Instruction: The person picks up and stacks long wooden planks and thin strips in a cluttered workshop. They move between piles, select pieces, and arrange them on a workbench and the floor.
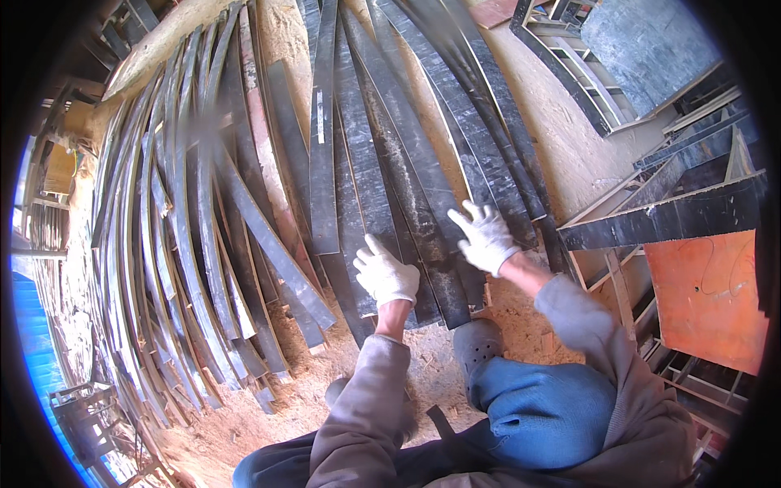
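Observation:
My left hand (pixel 386 273), in a white work glove, is over a dark board strip (pixel 356 175), its fingers stretched forward and apart. To its right my right hand (pixel 486 238), gloved the same way, spreads its fingers above another long dark board (pixel 482 167). No held thing shows in either hand. Whether the palms touch the boards I cannot tell. Several black strips lie lengthwise in front of me, some overlapping, and a narrower strip (pixel 323 163) rests on top of them just left of my left hand.
On the left lies a wide spread of narrow dark strips (pixel 183 211). Framed panels stand on the right, among them an orange-faced panel (pixel 706 297) and a blue-grey one (pixel 647 49). Sawdust (pixel 277 443) covers the ground, and my shoe (pixel 477 348) is close to the board ends.

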